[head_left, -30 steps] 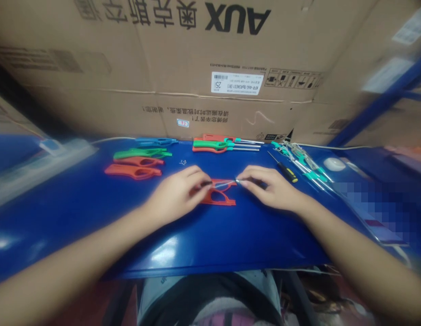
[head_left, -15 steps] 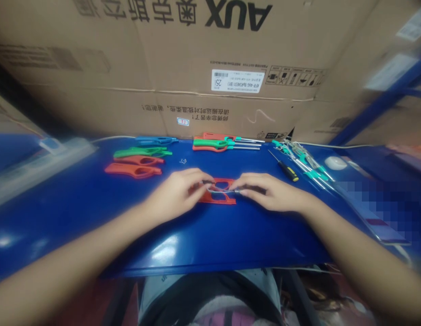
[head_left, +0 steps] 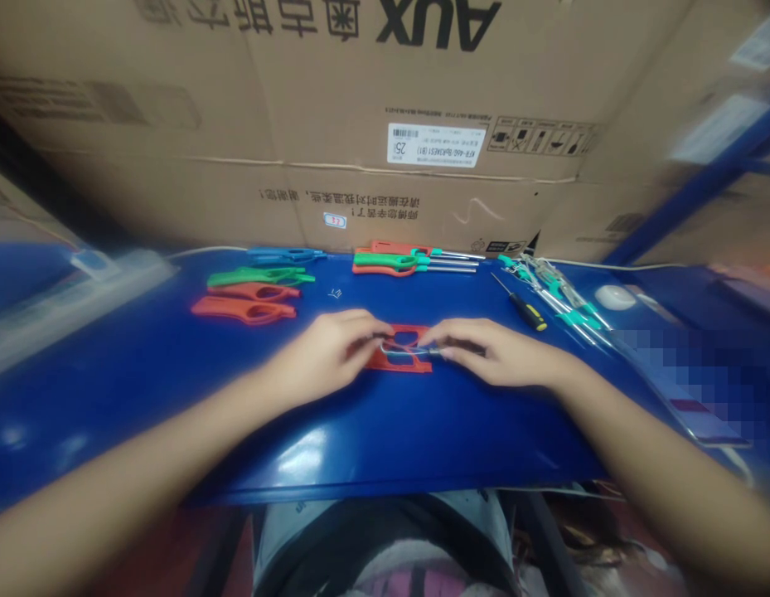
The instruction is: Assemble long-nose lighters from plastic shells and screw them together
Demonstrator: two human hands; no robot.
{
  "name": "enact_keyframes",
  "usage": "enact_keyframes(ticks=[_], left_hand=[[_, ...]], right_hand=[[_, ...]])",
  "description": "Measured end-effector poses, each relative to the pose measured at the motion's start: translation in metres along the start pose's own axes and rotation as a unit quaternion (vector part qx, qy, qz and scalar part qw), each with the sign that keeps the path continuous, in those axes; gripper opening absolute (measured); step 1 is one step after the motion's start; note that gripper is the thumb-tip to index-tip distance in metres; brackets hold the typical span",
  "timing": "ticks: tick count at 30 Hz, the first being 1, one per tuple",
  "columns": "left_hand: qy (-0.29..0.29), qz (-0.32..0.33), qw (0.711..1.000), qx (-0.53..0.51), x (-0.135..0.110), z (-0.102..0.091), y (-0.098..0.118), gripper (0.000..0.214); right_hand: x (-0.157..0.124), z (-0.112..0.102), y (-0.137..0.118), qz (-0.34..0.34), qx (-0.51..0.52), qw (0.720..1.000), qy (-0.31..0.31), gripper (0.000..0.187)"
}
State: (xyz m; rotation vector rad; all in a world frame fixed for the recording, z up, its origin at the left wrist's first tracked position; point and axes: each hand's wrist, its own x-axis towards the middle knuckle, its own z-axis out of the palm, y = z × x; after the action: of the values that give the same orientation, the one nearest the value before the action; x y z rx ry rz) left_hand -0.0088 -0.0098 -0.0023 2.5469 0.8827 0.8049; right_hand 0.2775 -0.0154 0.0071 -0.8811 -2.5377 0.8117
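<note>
In the middle of the blue table lie two red lighter casing halves, partly covered by my hands. My left hand is closed over their left part, pinching a small dark piece that its fingers mostly hide. Thin wires run from this piece across the casing's openings to the right. At their other end my right hand has thumb and forefinger pinched on the wires. The wires hang slightly curved between both hands. Blur hides the exact shape of the small piece.
Red, green and blue lighter casings lie back left. Lighters with metal tubes sit at the back centre. A screwdriver, several metal tubes with green fittings and a white mouse are right. A cardboard sheet stands behind.
Both hands stay almost in place. The wires between them have shifted slightly over the red casing.
</note>
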Motion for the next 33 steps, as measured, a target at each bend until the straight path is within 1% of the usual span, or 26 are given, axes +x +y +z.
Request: enact_keyframes(ticks=[3,6,13,18,22,25,29,33], left_hand=[[0.001,0.002,1.000,-0.002,0.0002,0.0000,0.0002,0.024],[-0.002,0.006,1.000,-0.004,0.0003,-0.0009,0.0017,0.024],[-0.021,-0.001,1.000,-0.014,-0.0003,-0.0017,0.0032,0.028],[-0.031,-0.008,0.999,-0.020,-0.0005,-0.0020,0.0022,0.029],[-0.046,-0.005,0.999,-0.007,-0.0008,-0.0042,0.0011,0.028],[-0.066,-0.002,0.998,0.008,-0.0003,-0.0061,0.0002,0.027],[-0.090,-0.008,0.996,0.024,0.0007,-0.0076,-0.0013,0.024],[-0.096,-0.009,0.995,0.028,0.0014,-0.0067,-0.0027,0.021]], right_hand=[[-0.0003,-0.0010,0.0002,-0.023,0.001,1.000,-0.013,0.033],[-0.0007,-0.0015,0.0006,-0.025,-0.011,0.999,-0.017,0.036],[-0.0019,0.0000,0.0030,0.006,-0.049,0.999,-0.022,0.035],[-0.0017,0.0008,0.0032,0.014,-0.060,0.998,-0.023,0.034],[-0.0001,0.0007,-0.0009,0.037,-0.046,0.998,-0.011,0.030],[0.0014,0.0015,-0.0035,0.052,-0.033,0.998,0.002,0.021],[0.0023,0.0045,-0.0026,0.023,-0.038,0.999,0.015,0.014],[0.0016,0.0065,-0.0010,-0.007,-0.045,0.999,0.008,0.013]])
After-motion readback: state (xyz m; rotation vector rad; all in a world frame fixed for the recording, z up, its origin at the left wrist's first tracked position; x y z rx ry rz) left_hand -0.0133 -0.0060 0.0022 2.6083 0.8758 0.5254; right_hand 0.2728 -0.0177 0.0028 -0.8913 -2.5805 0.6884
